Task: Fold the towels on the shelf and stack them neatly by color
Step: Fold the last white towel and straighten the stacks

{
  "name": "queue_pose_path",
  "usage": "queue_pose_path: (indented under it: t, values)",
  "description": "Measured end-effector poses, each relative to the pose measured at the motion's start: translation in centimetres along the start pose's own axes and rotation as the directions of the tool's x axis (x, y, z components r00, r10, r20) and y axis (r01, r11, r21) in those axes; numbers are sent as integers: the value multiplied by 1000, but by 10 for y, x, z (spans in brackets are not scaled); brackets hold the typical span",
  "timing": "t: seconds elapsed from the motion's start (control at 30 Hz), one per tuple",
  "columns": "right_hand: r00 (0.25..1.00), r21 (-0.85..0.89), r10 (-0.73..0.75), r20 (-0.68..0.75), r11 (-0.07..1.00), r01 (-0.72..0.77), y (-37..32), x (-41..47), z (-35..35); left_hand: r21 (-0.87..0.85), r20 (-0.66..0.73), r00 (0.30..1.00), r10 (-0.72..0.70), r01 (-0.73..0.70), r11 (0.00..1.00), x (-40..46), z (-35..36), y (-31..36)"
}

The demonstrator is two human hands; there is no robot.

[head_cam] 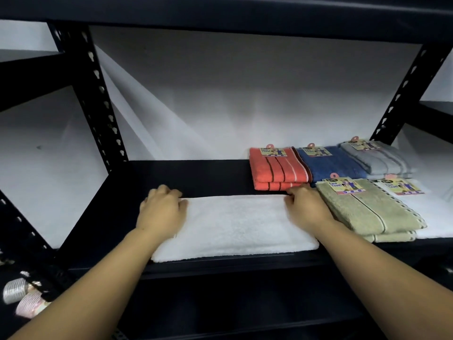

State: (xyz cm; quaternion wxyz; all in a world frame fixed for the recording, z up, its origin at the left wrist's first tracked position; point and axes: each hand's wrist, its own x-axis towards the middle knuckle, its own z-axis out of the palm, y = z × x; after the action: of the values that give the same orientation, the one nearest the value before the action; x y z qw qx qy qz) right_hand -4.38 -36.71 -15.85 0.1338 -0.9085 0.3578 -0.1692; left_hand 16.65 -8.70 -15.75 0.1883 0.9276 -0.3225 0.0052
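White towel (235, 224) lies long axis left-right (folded flat), left hand (161, 209) and right hand (306, 207) gripping its far corners.

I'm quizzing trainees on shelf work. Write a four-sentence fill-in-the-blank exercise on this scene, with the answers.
1. Both hands, left hand and right hand, rest on the ____ towel.
2. Behind the right hand sits the ____ stack.
3. The blue stack lies between that stack and the ____ one.
4. Each colored stack carries a paper ____ on top.

Answers: white; orange; grey; label
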Motion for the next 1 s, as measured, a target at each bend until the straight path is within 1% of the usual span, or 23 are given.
queue_pose_path:
  t: [0.07, 0.17, 0.27, 0.37, 0.5, 0.57, 0.73, 0.9, 1.0]
  values:
    - [995, 29, 60, 78, 998, -63, 1, 8, -2, 0, -24, 999, -37, 37, 999, 5, -2, -6]
    - [973, 130, 166, 163, 974, -188, 4, 14, -1, -23, -35, 994, -103, 102, 995, 8, -3, -9]
    - [966, 259, 198, 166, 937, -236, 4, 16, -4, -91, -40, 992, -117, 113, 989, 10, -3, -10]
    - [982, 361, 174, 77, 913, -190, 1, 13, -6, -181, -48, 991, -129, 118, 976, 13, -6, -13]
    - [993, 336, 118, 6, 935, -113, 0, 6, -3, -168, -50, 991, -127, 117, 979, 11, -7, -20]
    - [995, 308, 98, -29, 948, -85, 1, 1, 1, -163, -89, 991, -105, 89, 983, 7, -4, -22]
    - [988, 302, 77, -133, 953, -33, 1, -6, 6, -216, -203, 978, -54, 9, 976, -1, 1, -27]
    - [980, 332, 91, -174, 943, -28, -2, -10, 6, -290, -245, 965, -98, 23, 957, -1, 3, -29]
    - [982, 311, 76, -172, 950, -20, -3, -13, 5, -393, -231, 961, -154, 53, 918, 0, -1, -26]
